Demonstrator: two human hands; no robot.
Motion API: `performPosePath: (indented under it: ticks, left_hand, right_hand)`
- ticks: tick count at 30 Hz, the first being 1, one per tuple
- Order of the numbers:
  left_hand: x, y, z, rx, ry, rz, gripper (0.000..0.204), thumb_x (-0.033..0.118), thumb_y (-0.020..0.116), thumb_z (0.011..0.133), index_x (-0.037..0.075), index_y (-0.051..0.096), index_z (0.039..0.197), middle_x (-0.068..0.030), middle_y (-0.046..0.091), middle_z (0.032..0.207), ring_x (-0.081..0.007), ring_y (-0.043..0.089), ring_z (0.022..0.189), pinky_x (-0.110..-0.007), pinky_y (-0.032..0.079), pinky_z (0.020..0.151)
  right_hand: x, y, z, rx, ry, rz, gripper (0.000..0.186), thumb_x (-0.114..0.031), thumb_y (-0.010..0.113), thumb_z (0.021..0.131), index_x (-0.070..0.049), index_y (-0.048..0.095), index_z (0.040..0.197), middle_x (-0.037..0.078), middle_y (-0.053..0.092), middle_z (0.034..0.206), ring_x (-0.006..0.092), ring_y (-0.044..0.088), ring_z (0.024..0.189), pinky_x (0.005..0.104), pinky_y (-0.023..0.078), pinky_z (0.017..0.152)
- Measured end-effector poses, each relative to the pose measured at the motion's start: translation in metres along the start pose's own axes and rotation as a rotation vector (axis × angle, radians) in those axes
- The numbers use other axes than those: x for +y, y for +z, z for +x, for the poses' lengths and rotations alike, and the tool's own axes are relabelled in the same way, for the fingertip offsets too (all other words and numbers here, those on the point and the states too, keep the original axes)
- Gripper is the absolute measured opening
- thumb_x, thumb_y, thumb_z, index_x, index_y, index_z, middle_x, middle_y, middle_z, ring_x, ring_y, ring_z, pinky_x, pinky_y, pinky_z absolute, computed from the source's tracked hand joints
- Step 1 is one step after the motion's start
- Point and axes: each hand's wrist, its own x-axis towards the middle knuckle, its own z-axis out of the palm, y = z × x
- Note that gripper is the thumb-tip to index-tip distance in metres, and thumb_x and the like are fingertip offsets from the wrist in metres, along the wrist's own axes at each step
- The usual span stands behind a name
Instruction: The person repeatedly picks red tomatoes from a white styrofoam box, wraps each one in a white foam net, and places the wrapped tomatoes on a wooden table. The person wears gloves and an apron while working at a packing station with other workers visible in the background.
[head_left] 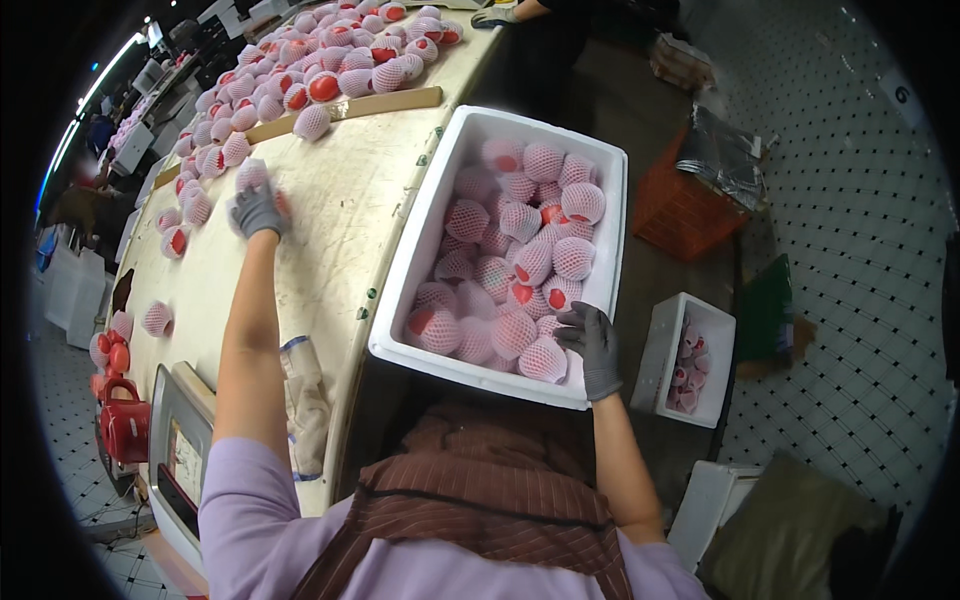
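My left hand (257, 210), in a grey glove, reaches over the cream table (325, 230) and has its fingers around red fruit in pink foam nets (250, 174), slightly blurred. My right hand (588, 345), also gloved, is at the lower right inside edge of the large white foam box (390, 320), beside the netted fruit (541, 357) packed in it; its fingers are apart and slightly bent, with nothing seen in them.
A pile of netted fruit (323, 87) lies behind a wooden strip (395, 101). A red container (125, 425) and metal device (165, 450) are lower left. An orange crate (670, 200) and smaller foam box (715, 400) stand right. A co-worker's gloved hand (492, 17) is at the top.
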Motion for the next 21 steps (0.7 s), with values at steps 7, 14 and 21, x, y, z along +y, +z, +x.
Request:
performPosePath:
  ticks: [7, 14, 21]
  left_hand:
    - [0.18, -0.076, -0.026, 0.292, 0.809, -0.992, 0.047, 0.012, 0.073, 0.07, 0.008, 0.058, 0.114, -0.0165, 0.058, 0.116, -0.0346, 0.052, 0.111, -0.04, 0.042, 0.097]
    - [0.317, -0.019, -0.103, -0.527, 1.049, -0.254, 0.059, 0.031, 0.071, 0.072, 0.006, 0.052, 0.123, -0.017, 0.055, 0.115, -0.0337, 0.054, 0.109, -0.041, 0.048, 0.09]
    - [0.325, -0.001, -0.127, -0.506, 0.762, -0.57, 0.051, 0.017, 0.072, 0.068, -0.001, 0.056, 0.113, -0.0261, 0.048, 0.124, -0.0409, 0.049, 0.116, -0.04, 0.045, 0.095]
  right_hand:
    - [0.024, 0.018, -0.016, 0.178, -0.435, -0.424, 0.021, -0.015, 0.052, 0.095, 0.001, 0.061, 0.105, 0.009, 0.066, 0.087, 0.0163, 0.065, 0.078, 0.0276, 0.051, 0.071]
    - [0.023, 0.025, -0.017, 0.088, -0.356, -0.32, 0.022, -0.014, 0.049, 0.097, 0.005, 0.06, 0.099, 0.009, 0.065, 0.08, 0.013, 0.062, 0.073, 0.0258, 0.05, 0.068]
    - [0.015, 0.025, -0.018, 0.106, -0.376, -0.345, 0.023, -0.015, 0.049, 0.097, 0.004, 0.061, 0.096, 0.008, 0.065, 0.079, 0.0126, 0.062, 0.072, 0.0264, 0.051, 0.067]
